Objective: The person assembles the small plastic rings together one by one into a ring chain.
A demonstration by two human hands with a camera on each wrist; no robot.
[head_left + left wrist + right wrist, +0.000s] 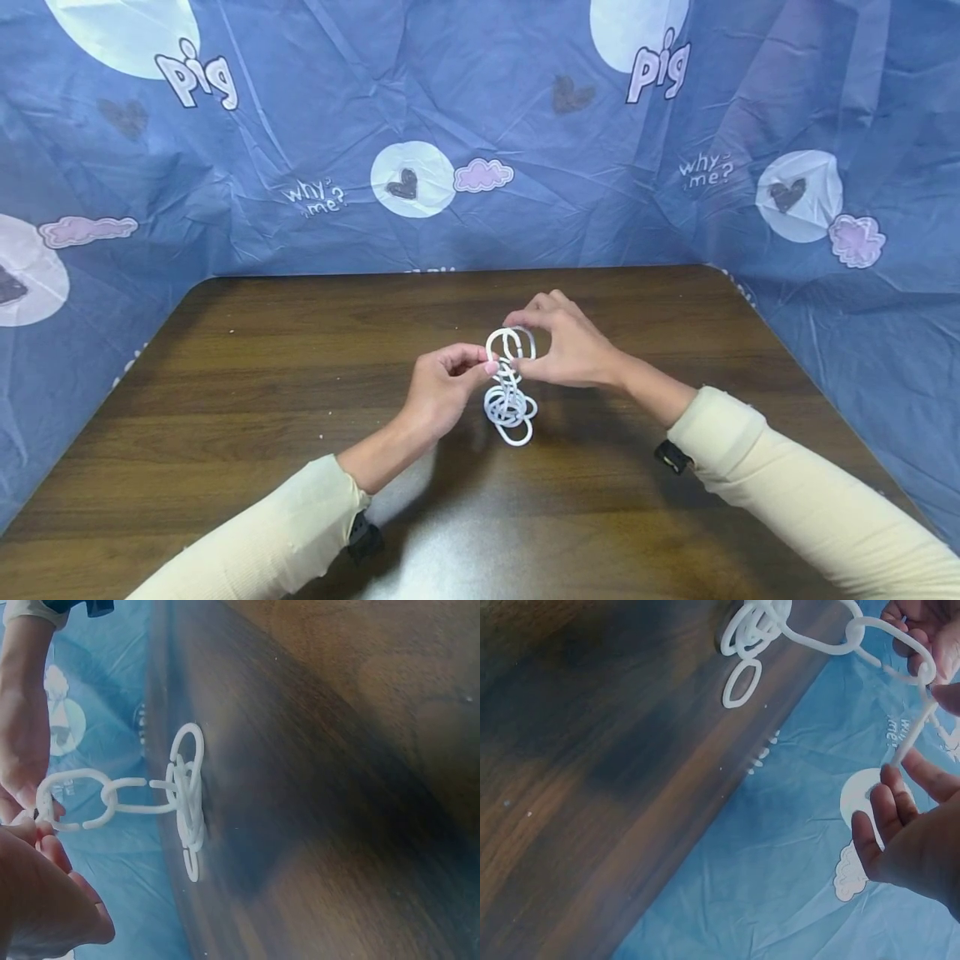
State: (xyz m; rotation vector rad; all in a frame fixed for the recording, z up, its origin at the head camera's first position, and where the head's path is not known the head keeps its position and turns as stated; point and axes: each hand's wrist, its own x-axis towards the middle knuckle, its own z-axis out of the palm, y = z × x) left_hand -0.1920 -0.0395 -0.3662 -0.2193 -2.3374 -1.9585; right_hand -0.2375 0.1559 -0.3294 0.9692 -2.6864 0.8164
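A chain of white plastic links hangs above the table, its lower links heaped in a pile [504,408] on the wood. My left hand [442,387] pinches a raised link near the chain's top between thumb and fingertips. Opposite it, my right hand [573,346] grips another white link [915,733] with thumb and fingers; this one meets the raised link at the left fingertips. Small gaps show in the sides of some links, as in the upper link [71,774] in the left wrist view. Fingers partly hide where the two held links meet.
The brown wooden table [300,367] spreads out under both arms. Blue printed cloth [480,100] stands behind it and along both sides. Dark wrist straps [672,457] show below the pale sleeves. Tiny white specks lie on the tabletop.
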